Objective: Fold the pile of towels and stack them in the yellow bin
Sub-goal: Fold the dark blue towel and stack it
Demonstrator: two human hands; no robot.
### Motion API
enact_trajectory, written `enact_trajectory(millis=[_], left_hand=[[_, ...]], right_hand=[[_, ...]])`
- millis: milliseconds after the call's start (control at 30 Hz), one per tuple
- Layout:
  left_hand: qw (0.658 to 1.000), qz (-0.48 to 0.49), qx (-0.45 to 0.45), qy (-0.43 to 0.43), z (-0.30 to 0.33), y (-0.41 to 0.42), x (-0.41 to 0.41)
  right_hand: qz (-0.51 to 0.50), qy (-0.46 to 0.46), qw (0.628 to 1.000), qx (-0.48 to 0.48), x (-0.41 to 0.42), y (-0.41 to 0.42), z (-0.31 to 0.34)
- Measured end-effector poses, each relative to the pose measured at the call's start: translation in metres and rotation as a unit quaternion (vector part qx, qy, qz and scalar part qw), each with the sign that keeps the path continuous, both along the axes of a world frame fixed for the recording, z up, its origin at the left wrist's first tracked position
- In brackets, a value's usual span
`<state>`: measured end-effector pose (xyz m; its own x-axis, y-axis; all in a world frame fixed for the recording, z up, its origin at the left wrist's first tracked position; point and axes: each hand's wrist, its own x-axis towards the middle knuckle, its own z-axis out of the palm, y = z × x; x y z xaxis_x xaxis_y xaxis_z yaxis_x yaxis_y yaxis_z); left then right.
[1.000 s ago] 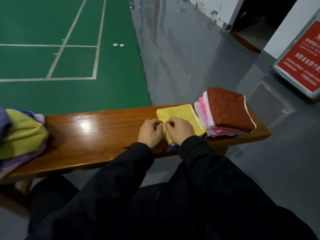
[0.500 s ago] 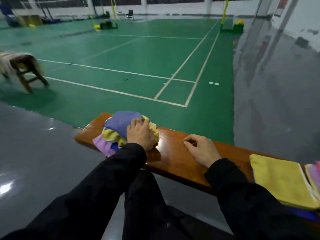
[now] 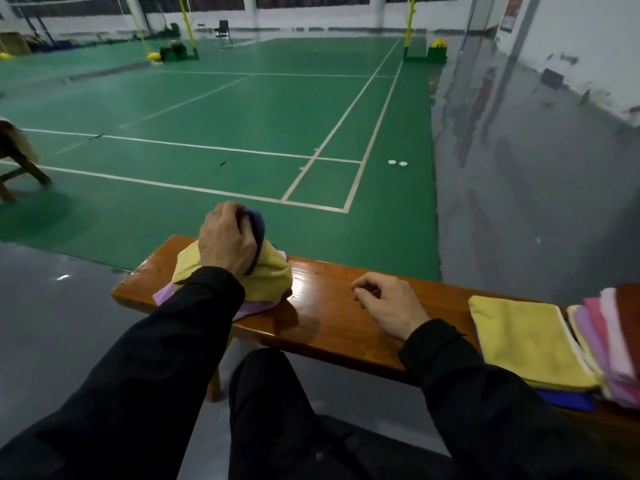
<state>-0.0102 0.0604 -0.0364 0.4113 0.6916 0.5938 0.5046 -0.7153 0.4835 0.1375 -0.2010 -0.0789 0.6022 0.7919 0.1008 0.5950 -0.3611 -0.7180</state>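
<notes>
A loose pile of unfolded towels [image 3: 270, 278], yellow on top with lilac beneath, lies at the left end of the wooden bench [image 3: 332, 317]. My left hand [image 3: 227, 242] grips a purple towel [image 3: 257, 225] and holds it up above the pile. My right hand [image 3: 388, 304] rests on the bench to the right of the pile, fingers loosely curled, holding nothing. A folded yellow towel [image 3: 526, 344] lies on a blue one at the bench's right end, beside a leaning stack of folded towels [image 3: 609, 337] in pink, lilac and brown. No yellow bin is in view.
Beyond the bench lies a green badminton court with white lines and two small white discs [image 3: 397, 163]. Grey floor runs to the right and left. A wooden stool [image 3: 20, 168] stands at the far left. My dark-clad legs are under the bench edge.
The view swung from the folded stack to the loose pile. My left hand reached the pile, took the purple towel and lifted it. My right hand left the yellow towel and rests on the bench.
</notes>
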Motion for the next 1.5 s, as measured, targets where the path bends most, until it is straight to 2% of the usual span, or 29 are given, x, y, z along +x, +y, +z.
enact_trajectory(millis=[100, 167, 233, 333, 433, 500, 633, 700, 767, 800, 867, 933, 967, 1100, 1200, 1300, 1367, 1500], left_hand=[[0.987, -0.078, -0.048, -0.136, 0.052, -0.037, 0.021], [0.970, -0.151, -0.084, -0.168, 0.073, -0.061, 0.037], [0.945, -0.224, -0.170, -0.169, 0.079, -0.082, 0.055], [0.870, -0.299, -0.347, -0.184, 0.075, -0.115, 0.078], [0.805, -0.323, -0.456, -0.201, 0.068, -0.142, 0.096], [0.763, -0.330, -0.514, -0.212, 0.062, -0.156, 0.104], [0.737, -0.331, -0.559, -0.186, 0.051, -0.168, 0.114], [0.752, -0.346, -0.541, -0.151, 0.050, -0.171, 0.116], [0.792, -0.374, -0.472, -0.104, 0.052, -0.168, 0.111], [0.819, -0.397, -0.409, -0.067, 0.052, -0.162, 0.108], [0.878, -0.419, -0.220, 0.078, 0.048, -0.145, 0.100], [0.897, -0.383, -0.055, 0.215, 0.037, -0.131, 0.096], [0.900, -0.360, -0.019, 0.243, 0.031, -0.125, 0.095], [0.920, -0.304, -0.050, 0.241, 0.004, -0.108, 0.094], [0.929, -0.261, -0.108, 0.240, -0.014, -0.095, 0.090], [0.957, -0.222, -0.119, 0.142, -0.003, -0.088, 0.099], [0.968, -0.219, -0.107, 0.051, 0.025, -0.084, 0.113], [0.965, -0.249, -0.044, -0.065, 0.073, -0.086, 0.121]], right_hand=[[-0.039, 0.020, 0.994, 0.096, 0.000, 0.000, 0.015], [-0.052, 0.049, 0.977, 0.199, -0.004, -0.005, 0.030], [-0.027, 0.097, 0.957, 0.274, -0.007, -0.014, 0.043], [-0.015, 0.121, 0.954, 0.272, -0.003, -0.025, 0.047], [-0.062, 0.045, 0.962, 0.263, 0.006, -0.042, 0.044], [-0.056, -0.017, 0.965, 0.254, 0.007, -0.055, 0.045], [-0.023, -0.088, 0.978, 0.186, 0.004, -0.068, 0.050], [-0.055, -0.135, 0.974, 0.174, 0.011, -0.066, 0.047], [-0.096, -0.177, 0.964, 0.176, 0.021, -0.068, 0.047], [-0.119, -0.183, 0.959, 0.181, 0.027, -0.070, 0.048], [-0.154, -0.170, 0.951, 0.205, 0.038, -0.076, 0.056], [-0.177, -0.148, 0.953, 0.195, 0.052, -0.078, 0.064], [-0.182, -0.140, 0.956, 0.185, 0.059, -0.078, 0.066], [-0.231, -0.118, 0.946, 0.197, 0.083, -0.080, 0.068], [-0.276, -0.009, 0.951, 0.137, 0.097, -0.083, 0.064], [-0.311, -0.005, 0.945, 0.104, 0.123, -0.079, 0.066], [-0.316, -0.012, 0.936, 0.155, 0.138, -0.075, 0.079], [-0.268, 0.022, 0.899, 0.345, 0.144, -0.080, 0.119]])
